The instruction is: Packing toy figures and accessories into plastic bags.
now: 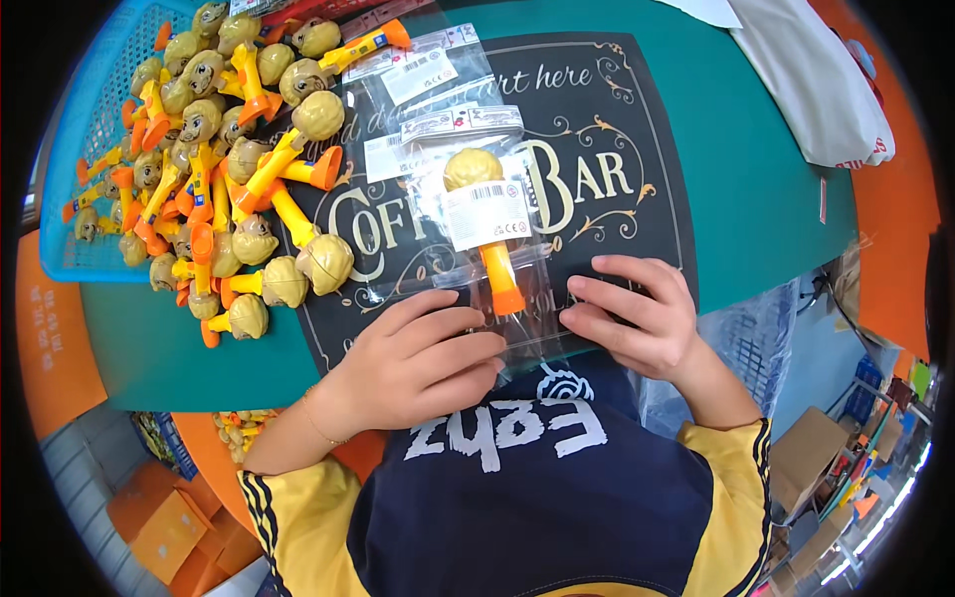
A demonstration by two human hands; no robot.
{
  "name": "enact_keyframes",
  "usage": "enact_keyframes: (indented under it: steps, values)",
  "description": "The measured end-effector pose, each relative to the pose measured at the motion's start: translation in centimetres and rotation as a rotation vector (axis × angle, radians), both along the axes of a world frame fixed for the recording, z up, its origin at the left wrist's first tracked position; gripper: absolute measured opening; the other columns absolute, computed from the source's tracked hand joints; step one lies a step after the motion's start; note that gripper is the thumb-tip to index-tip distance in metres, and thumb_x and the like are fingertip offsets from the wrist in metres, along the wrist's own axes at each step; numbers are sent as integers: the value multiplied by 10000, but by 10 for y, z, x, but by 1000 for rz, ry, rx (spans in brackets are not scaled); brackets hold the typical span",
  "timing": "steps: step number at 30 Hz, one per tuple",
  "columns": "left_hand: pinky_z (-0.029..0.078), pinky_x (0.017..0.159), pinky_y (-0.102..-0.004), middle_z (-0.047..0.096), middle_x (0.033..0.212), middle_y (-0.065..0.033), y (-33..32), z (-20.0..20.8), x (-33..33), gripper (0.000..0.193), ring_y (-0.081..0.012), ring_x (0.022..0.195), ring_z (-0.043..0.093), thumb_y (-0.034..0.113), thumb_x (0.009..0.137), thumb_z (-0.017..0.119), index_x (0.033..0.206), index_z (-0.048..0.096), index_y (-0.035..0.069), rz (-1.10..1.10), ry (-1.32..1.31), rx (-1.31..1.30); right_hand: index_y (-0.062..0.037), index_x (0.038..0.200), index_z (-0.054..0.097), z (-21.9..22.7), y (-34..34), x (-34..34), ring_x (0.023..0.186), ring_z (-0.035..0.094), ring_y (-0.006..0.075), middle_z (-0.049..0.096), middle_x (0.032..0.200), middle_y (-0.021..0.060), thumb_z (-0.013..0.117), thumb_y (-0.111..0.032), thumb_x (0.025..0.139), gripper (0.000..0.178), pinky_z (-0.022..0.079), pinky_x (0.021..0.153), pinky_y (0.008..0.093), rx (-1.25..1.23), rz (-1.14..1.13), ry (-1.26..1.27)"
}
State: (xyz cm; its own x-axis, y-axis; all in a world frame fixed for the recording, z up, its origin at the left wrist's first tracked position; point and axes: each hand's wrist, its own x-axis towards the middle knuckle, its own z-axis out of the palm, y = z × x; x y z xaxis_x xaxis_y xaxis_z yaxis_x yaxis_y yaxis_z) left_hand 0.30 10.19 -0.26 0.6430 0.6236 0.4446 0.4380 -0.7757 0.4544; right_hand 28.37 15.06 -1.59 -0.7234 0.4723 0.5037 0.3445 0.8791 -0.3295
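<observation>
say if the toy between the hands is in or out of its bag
In the clear bag: its label lies across the toy, which shows through.

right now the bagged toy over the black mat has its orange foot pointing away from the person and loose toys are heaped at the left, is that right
Not quite: in the head view, the orange foot of the bagged toy points toward the person. The toy does lie over the black mat, with loose toys heaped at the left.
</observation>
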Motion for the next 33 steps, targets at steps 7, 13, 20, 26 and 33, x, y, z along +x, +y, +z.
enact_keyframes:
  steps: [7, 13, 20, 26, 33]
  values:
    - [512, 933, -421, 650, 1055, 1, -33, -11, 4, 113, -211, 998, 625, 112, 745, 723, 811, 635, 137, 71, 100, 25, -210, 1089, 709, -10, -34, -2, 971, 647, 226, 680, 1158, 7, 735, -93, 708, 399, 507, 694, 304, -37, -9, 55]
    - [531, 901, -433, 674, 1014, -17, -50, -9, 3, 199, -244, 989, 637, 116, 715, 783, 867, 657, 141, 152, 51, 69, -144, 970, 750, 0, -40, -8, 960, 643, 261, 698, 1105, 24, 686, -118, 685, 293, 477, 681, 332, -21, -29, 12]
    - [526, 899, -434, 670, 1036, -24, -62, 8, -10, 206, -251, 1025, 626, 71, 720, 725, 912, 686, 135, 205, 44, 51, -135, 948, 756, 6, -52, -14, 971, 649, 261, 712, 1082, 22, 672, -119, 643, 317, 478, 676, 331, -26, -46, 6]
    - [484, 854, -361, 637, 1126, 29, -41, 42, -25, 279, -185, 969, 552, 146, 754, 635, 1022, 712, 154, 325, 208, 240, -144, 948, 760, 19, -59, -19, 968, 648, 261, 710, 1090, 19, 683, -110, 650, 310, 481, 674, 330, -20, -62, 10]
    - [471, 835, -335, 609, 1108, 47, -22, 45, -22, 241, -152, 996, 522, 180, 774, 659, 1012, 700, 171, 194, 426, 401, -151, 970, 757, 23, -62, -17, 974, 645, 260, 701, 1104, 14, 697, -86, 660, 323, 499, 704, 335, -69, -72, 21]
